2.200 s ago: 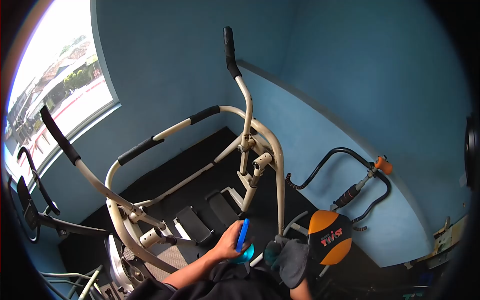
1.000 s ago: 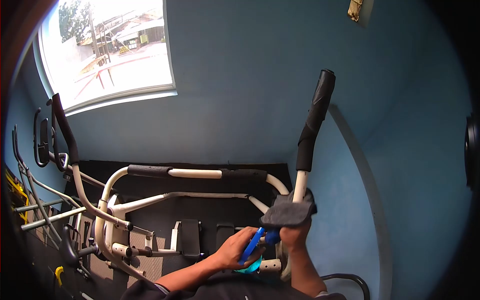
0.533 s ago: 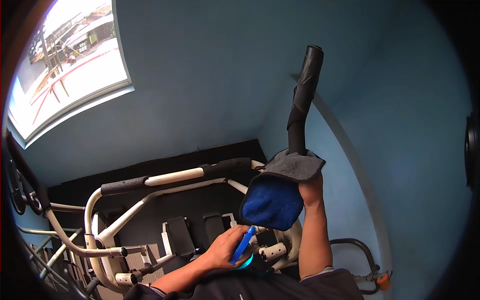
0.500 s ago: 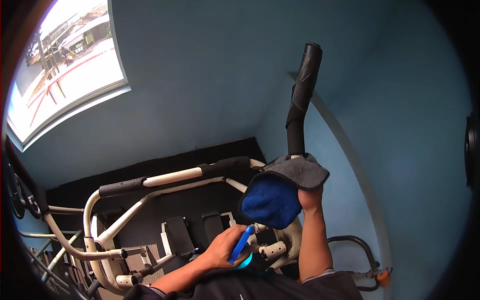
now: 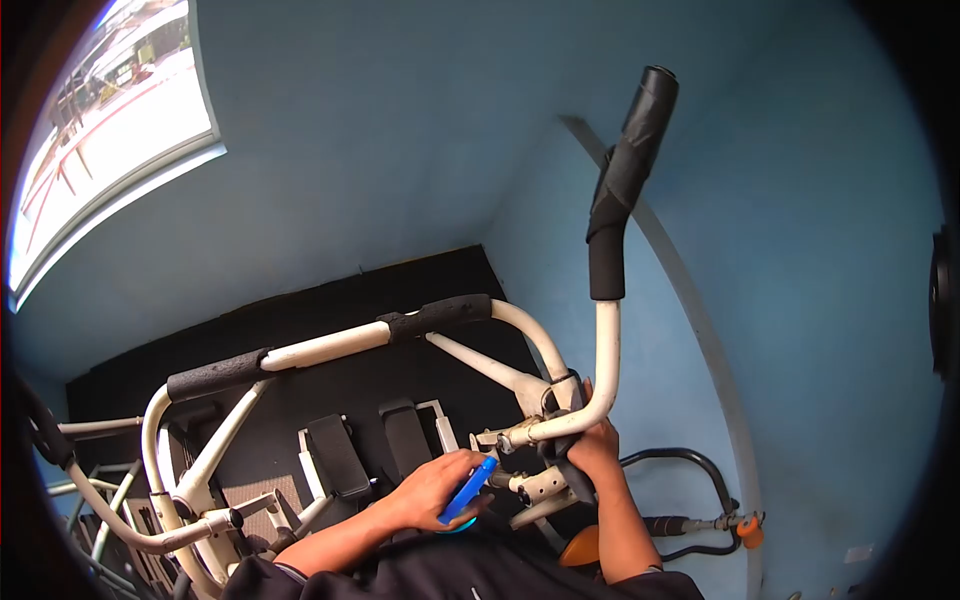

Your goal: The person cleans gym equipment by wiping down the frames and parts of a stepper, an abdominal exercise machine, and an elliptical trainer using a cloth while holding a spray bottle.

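My left hand [image 5: 435,490] is closed around what looks like a spray bottle [image 5: 468,490], close to my dark shirt. Its long blue head faces up, and most of its body is hidden by the hand and shirt. Beyond the lower bend of the white handlebar [image 5: 606,350], my right hand [image 5: 597,445] grips a grey-and-blue cloth [image 5: 580,482] against the machine's tubing. Only dark grey parts of the cloth show, and the bar partly covers the fingers. Black foam and tape wrap the upright grip [image 5: 632,170] above.
A white exercise-machine frame [image 5: 330,345] with black foam sleeves spans the left and middle. Two black pads [image 5: 340,455] sit below it. Behind my right forearm is a black curved bar [image 5: 690,455] with an orange knob [image 5: 749,532]. Blue walls and a bright window [image 5: 120,140] surround this corner.
My right hand has moved the cloth down from the base of the upright grip to the lower tubing, uncovering the white bar. My left hand still holds the bottle. The view has shifted slightly.
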Demonstrator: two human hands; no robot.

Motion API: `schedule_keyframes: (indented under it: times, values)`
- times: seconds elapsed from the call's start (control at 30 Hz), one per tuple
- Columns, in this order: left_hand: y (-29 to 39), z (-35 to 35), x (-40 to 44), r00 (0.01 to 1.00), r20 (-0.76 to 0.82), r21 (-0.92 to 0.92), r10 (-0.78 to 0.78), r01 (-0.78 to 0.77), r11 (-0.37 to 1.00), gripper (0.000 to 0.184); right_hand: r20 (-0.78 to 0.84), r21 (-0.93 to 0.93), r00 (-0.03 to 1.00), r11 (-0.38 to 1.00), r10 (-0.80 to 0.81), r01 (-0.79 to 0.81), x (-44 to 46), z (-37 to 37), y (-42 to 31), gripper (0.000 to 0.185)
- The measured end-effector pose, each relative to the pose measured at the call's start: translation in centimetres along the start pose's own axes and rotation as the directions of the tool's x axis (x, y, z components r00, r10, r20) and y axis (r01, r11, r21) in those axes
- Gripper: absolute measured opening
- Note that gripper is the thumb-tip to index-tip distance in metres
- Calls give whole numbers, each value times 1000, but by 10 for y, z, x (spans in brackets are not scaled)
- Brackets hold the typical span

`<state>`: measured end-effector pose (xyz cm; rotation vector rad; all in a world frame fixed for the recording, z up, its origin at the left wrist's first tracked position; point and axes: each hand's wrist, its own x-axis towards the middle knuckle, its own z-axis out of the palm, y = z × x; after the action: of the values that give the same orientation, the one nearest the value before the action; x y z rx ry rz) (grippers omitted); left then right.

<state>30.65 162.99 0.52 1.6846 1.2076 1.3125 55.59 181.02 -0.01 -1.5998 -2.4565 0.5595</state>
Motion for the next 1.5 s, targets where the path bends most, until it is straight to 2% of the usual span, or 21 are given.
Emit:
schedule_keyframes:
  times: [0.03, 0.1, 0.17, 0.23, 0.33, 0.43, 0.5, 0.57, 0.63, 0.73, 0.8, 0.83, 0.9, 0.93, 1.03, 1.1, 1.13, 1.17, 1.2, 1.23, 1.5]
  values:
    - [1, 2, 1, 1000, 10, 7, 4, -4, 1000, 50, 21, -39, 996, 996, -85, 86, 12, -18, -35, 66]
    - [1, 6, -3, 1000, -14, -22, -12, 12, 1000, 50, -99, 269, 876, 835, -472, 480, 72, 9, -6, 67]
    - [0, 13, -6, 997, -43, -24, -70, 69, 997, 51, 91, 468, 888, 807, -450, 361, 121, 12, -26, 59]
    - [0, 21, -9, 990, -92, -19, -106, 104, 994, 52, 331, 384, 859, 887, -391, 256, 173, 20, -54, 47]
    - [-8, 40, -12, 973, -196, -10, -121, 122, 992, 54, 406, 339, 764, 859, -501, 384, 208, 21, -93, 40]
    - [-6, 53, -1, 960, -211, -44, -186, 180, 983, 51, 291, 4, 899, 940, -327, 341, 186, 20, -85, 45]
    - [-6, 61, 5, 958, -223, -36, -179, 175, 984, 51, 253, 151, 933, 963, -257, 224, 149, 5, -51, 36]
    - [-4, 63, 11, 956, -232, -44, -179, 174, 984, 50, 366, 603, 875, 797, -316, 35, 122, 1, 4, 30]
    - [0, 65, 12, 949, -246, -46, -195, 190, 981, 49, 396, 601, 897, 794, -196, -93, 84, -16, 24, 27]
    - [1, 64, 13, 936, -282, -43, -210, 206, 978, 48, 215, 459, 959, 886, -187, 70, 39, -18, 26, 28]
    - [-1, 67, 10, 931, -273, -24, -240, 243, 970, 49, 145, 135, 962, 968, -230, 212, 29, -23, 10, 28]
    - [1, 67, 13, 934, -259, -29, -245, 245, 969, 50, 193, 267, 902, 906, -386, 330, 45, -40, -14, 33]
    - [3, 72, 20, 952, -242, 49, -188, 205, 978, 50, 438, 111, 880, 982, -185, 151, 106, -3, -15, 42]
    - [5, 77, 24, 951, -237, 46, -196, 213, 976, 50, 311, 92, 932, 982, -184, 163, 127, 4, -38, 46]
    - [11, 97, 33, 961, -211, 88, -177, 199, 976, 51, 393, 456, 765, 831, -509, 318, 206, 44, -39, 49]
    - [16, 110, 37, 962, -221, 83, -162, 184, 979, 51, 446, 565, 727, 794, -522, 224, 196, 27, -38, 61]
    - [18, 118, 36, 956, -226, 43, -188, 203, 978, 51, 500, 532, 790, 846, -354, 42, 157, -28, -52, 49]
    - [19, 123, 33, 959, -215, 47, -186, 200, 979, 51, 469, 415, 766, 876, -439, 248, 157, -8, -14, 43]
    - [20, 126, 30, 953, -220, -1, -207, 212, 977, 54, 465, 520, 787, 845, -405, 128, 141, 10, 26, 43]
    - [20, 129, 27, 948, -226, -48, -225, 220, 974, 57, 486, 324, 839, 942, -245, 88, 95, -44, 12, 41]
    - [25, 124, 0, 996, -26, 33, -84, 85, 996, 57, -153, 291, 911, 863, -384, 412, -87, 8, 75, 26]
